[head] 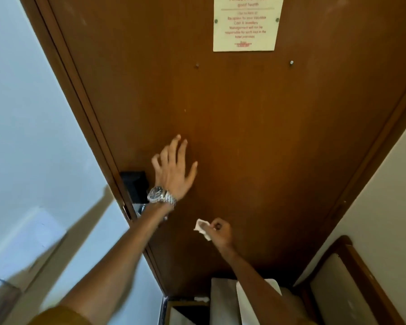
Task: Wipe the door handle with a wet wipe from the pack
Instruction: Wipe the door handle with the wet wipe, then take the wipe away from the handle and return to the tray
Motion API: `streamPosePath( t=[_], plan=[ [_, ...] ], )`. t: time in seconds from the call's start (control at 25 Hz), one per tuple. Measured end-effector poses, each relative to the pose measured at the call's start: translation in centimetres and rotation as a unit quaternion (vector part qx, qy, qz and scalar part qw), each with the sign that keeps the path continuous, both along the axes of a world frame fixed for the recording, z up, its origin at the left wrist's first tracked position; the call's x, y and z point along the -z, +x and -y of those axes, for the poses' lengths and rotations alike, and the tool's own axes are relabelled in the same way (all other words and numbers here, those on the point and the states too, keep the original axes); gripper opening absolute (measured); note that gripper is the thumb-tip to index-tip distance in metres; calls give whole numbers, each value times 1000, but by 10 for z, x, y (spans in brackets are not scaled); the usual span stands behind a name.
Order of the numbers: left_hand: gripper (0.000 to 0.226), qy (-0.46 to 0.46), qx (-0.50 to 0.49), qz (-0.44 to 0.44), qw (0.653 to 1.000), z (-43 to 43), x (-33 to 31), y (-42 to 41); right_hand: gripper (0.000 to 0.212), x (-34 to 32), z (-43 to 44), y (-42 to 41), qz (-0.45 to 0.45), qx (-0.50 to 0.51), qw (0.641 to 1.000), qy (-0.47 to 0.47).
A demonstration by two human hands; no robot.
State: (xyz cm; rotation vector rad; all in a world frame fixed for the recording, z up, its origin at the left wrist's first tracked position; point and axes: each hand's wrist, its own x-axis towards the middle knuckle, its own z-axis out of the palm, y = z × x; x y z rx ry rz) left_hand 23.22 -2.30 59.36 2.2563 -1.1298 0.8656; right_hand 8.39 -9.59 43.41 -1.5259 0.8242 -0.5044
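My left hand (175, 170) is spread flat against the brown wooden door (256, 137), fingers apart, with a metal watch on its wrist. Just left of that wrist sits the black lock plate (135, 187). The metal door handle (140, 208) below it is mostly hidden behind my left forearm. My right hand (219, 232) is lower and to the right, pinching a small folded white wet wipe (202, 228) held close to the door. The wipe pack is not in view.
A printed notice (246, 23) hangs high on the door. A white wall (21, 137) runs along the left. A wood-framed piece of furniture (345, 285) stands at the lower right, and a white object (223, 301) sits below my right arm.
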Motion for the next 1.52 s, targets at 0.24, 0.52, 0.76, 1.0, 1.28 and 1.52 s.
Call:
streamPosePath(
  t=[0.24,0.52,0.76,1.0,1.28,1.52],
  plan=[
    [15,60,56,-411,908,-7,193,-116,21,76,38,-73,-14,111,975,191],
    [11,-93,-60,-814,570,60,377,-180,14,238,55,-133,-67,54,979,182],
    [33,36,-103,-762,638,81,525,-201,11,368,93,-155,-246,-103,960,-80],
    [24,198,0,-676,710,98,624,-202,31,448,116,-148,-438,-314,756,-372],
    [60,360,105,-480,793,108,657,-201,31,462,124,-161,-396,-235,745,-484],
    [91,469,122,-421,766,92,657,-217,40,470,91,-230,-431,-150,807,-375]
  ],
)
